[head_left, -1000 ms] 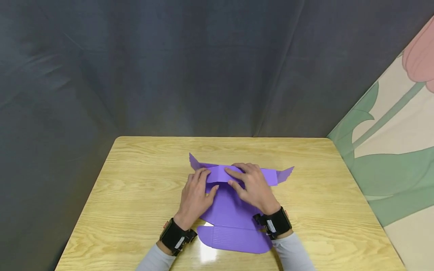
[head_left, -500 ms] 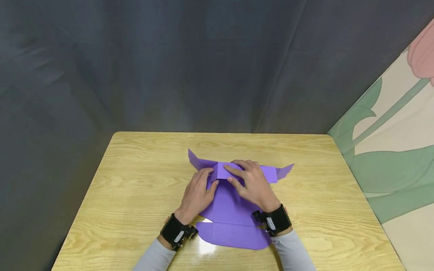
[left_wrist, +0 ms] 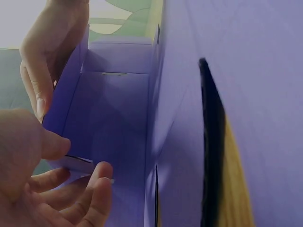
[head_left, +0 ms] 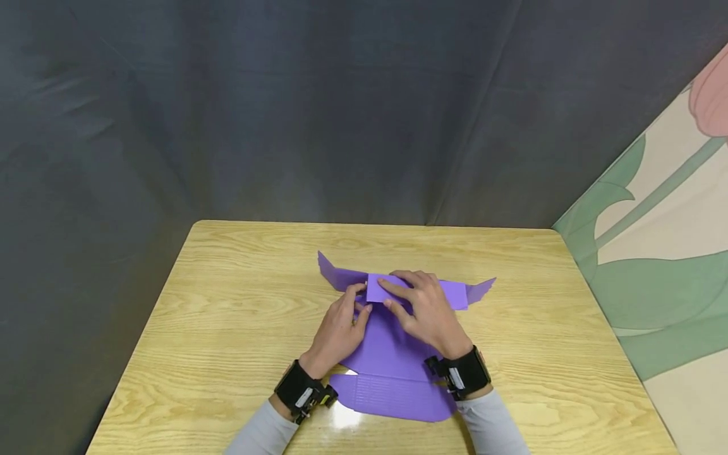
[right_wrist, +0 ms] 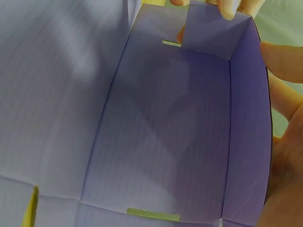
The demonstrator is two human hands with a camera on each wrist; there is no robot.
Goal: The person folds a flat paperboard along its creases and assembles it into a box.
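Note:
A partly folded purple cardboard box (head_left: 389, 351) lies in the middle of the table, in front of the person. My right hand (head_left: 429, 309) holds its raised wall (right_wrist: 248, 123); the right wrist view shows fingers along the wall's outer face. At the left end, my left hand (head_left: 338, 332) pinches a small corner flap (left_wrist: 78, 164) between thumb and fingers. That flap stands bent inward from the wall, across the box's end, in the right wrist view. The head view hides the flap behind the left fingers and the wall.
Side panels with jagged ends stick out at the box's left (head_left: 335, 275) and right (head_left: 480, 289). Its slotted flap with rounded corners (head_left: 398, 398) lies toward the person. Around it is the wooden table (head_left: 227, 316); a dark curtain (head_left: 341, 114) hangs behind.
The left corner flap has bent inward from the raised wall, and my left hand has moved slightly right with it. My right hand has stayed nearly still on the wall.

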